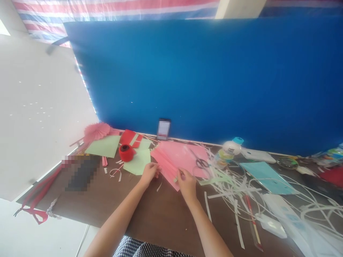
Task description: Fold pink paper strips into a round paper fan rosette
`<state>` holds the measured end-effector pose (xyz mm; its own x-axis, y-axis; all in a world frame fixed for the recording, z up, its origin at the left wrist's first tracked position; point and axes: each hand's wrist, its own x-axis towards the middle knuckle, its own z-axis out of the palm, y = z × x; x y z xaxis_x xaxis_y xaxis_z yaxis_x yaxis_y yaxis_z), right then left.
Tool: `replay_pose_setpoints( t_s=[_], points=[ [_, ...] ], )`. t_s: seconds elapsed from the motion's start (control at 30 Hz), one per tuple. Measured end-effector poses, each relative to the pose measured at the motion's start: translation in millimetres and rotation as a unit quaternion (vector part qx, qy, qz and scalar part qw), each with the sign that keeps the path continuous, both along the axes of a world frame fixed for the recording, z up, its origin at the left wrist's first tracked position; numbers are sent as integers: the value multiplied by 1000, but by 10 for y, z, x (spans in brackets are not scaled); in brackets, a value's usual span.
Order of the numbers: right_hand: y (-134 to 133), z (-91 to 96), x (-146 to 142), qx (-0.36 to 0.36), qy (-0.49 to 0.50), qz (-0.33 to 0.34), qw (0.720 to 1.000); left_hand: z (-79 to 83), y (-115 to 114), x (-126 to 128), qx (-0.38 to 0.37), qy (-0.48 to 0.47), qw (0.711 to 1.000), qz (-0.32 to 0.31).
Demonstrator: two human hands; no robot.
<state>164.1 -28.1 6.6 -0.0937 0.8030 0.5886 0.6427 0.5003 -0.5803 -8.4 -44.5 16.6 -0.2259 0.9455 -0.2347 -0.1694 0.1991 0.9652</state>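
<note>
A pink sheet of paper [177, 155], pleated along its near edge, lies on the brown table [150, 210]. My left hand [149, 172] pinches the left end of the pleated edge. My right hand [187, 183] pinches the right end, fingers closed on the folds. Scissors [199, 161] rest on the pink paper just beyond my right hand. Light green sheets [138, 161] lie to the left of the pink paper.
A red tape roll [126, 152] and a pink paper fan [95, 131] sit at the left. A phone [163, 129] leans on the blue board [209, 78]. A bottle [227, 150], teal paper [268, 176] and several white paper strips [241, 192] crowd the right.
</note>
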Motion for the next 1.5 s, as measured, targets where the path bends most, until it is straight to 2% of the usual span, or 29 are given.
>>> replay_pose_setpoints(
  t_s=[0.1, 0.2, 0.23, 0.27, 0.33, 0.4, 0.47, 0.57, 0.67, 0.7, 0.77, 0.87, 0.93, 1.07, 1.23, 1.33, 1.4, 1.5],
  points=[
    [26, 14, 55, -31, -21, -25, 999, 133, -90, -88, 10, 5, 1000, 7],
    [54, 12, 93, -60, -49, -40, 996, 326, -258, -317, 80, 103, 991, 23],
    [60, 12, 96, -56, -51, -42, 996, 381, -317, -432, 119, 161, 978, 57],
    [63, 12, 96, -45, -48, -42, 997, 424, -368, -562, 150, 215, 957, 123],
    [67, 14, 87, -20, -37, -37, 998, 463, -430, -839, 178, 309, 899, 254],
    [70, 11, 77, -7, -24, -33, 999, 450, -424, -1087, 172, 377, 865, 283],
    [75, 0, 72, -10, -8, -30, 999, 413, -363, -1259, 151, 401, 866, 259],
    [80, -12, 70, -25, 21, -28, 999, 383, -241, -1344, 127, 348, 910, 187],
    [57, 14, 58, -27, 46, -15, 998, 420, -156, -1252, 140, 262, 930, 217],
    [40, 34, 47, -27, 56, -6, 998, 440, -139, -1185, 157, 224, 935, 227],
    [-10, 85, 12, -30, 82, 21, 996, 473, -117, -1003, 189, 119, 952, 207],
    [-113, 160, -72, -66, 134, 92, 984, 465, -105, -633, 203, -55, 971, 117],
    [-181, 196, -138, -123, 189, 152, 962, 420, -118, -376, 193, -139, 970, 47],
    [-272, 270, -236, -248, 323, 245, 880, 321, -191, -25, 177, -229, 956, -39],
    [-284, 379, -222, -344, 428, 290, 784, 263, -253, 7, 169, -265, 945, -92],
    [-235, 363, -205, -393, 480, 299, 725, 214, -249, -23, 147, -284, 940, -117],
    [-194, 322, -215, -413, 492, 291, 709, 177, -241, -8, 130, -299, 934, -146],
    [-157, 273, -241, -425, 501, 247, 712, 145, -230, 41, 141, -310, 929, -143]
  ],
)
